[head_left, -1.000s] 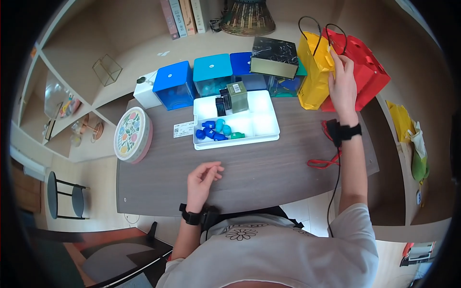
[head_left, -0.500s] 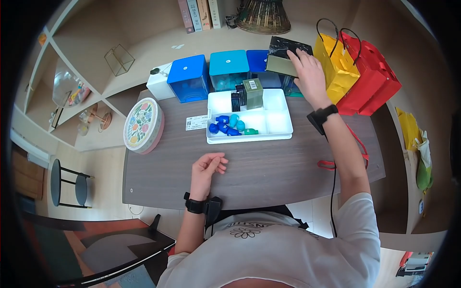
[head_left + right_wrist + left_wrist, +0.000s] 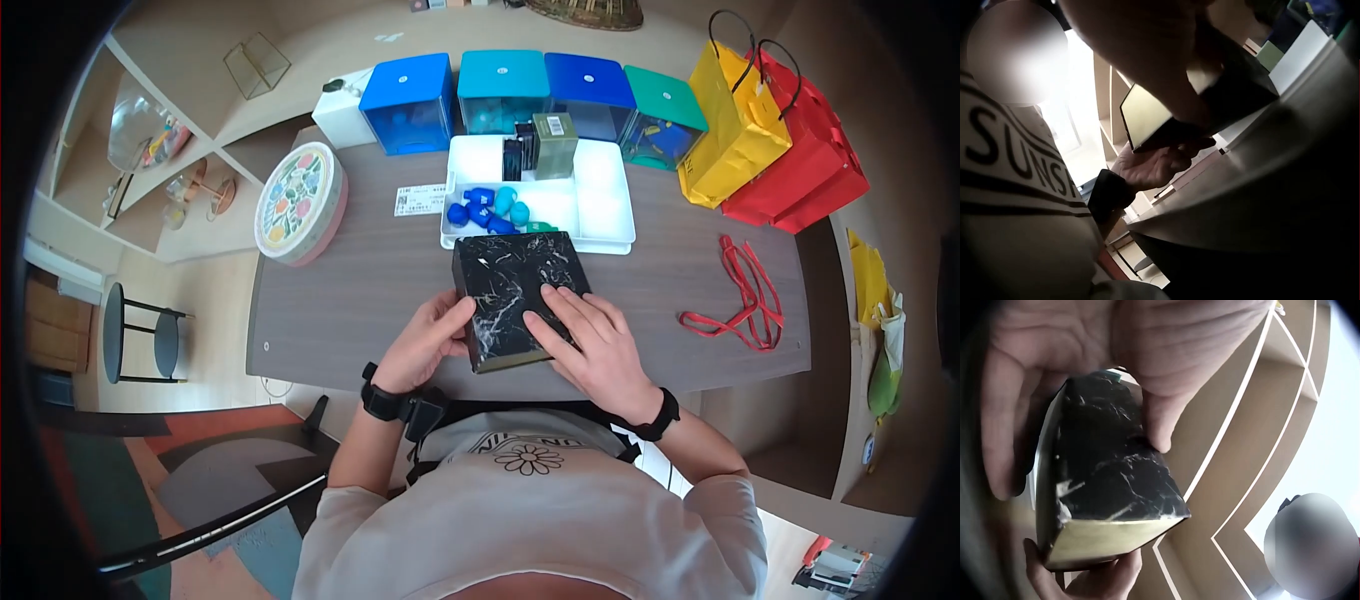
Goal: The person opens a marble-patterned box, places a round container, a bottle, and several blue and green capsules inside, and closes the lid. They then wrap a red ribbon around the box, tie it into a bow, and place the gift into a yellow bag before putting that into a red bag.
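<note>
Gripping a black marble-patterned box [image 3: 520, 275] from its left side is the person's left hand [image 3: 412, 342], thumb along the edge and fingers curled beneath. The right hand [image 3: 602, 358] rests on top of the box, its fingers extended, slightly spread and not wrapped around it. The box, gold-coloured along its end, is over the near part of a dark wooden table [image 3: 340, 325], partly covering the front edge of a white divided tray [image 3: 605, 205]. Inside the tray are small blue pieces [image 3: 480, 212], with turquoise and green ones, and an olive-green box [image 3: 556, 148]. Behind stand four coloured bins [image 3: 503, 88]. To the left is a round floral-lidded container [image 3: 300, 195]; to the right, a yellow bag [image 3: 730, 145], a red bag [image 3: 815, 165] and, nearer, a loose red ribbon [image 3: 748, 300].
</note>
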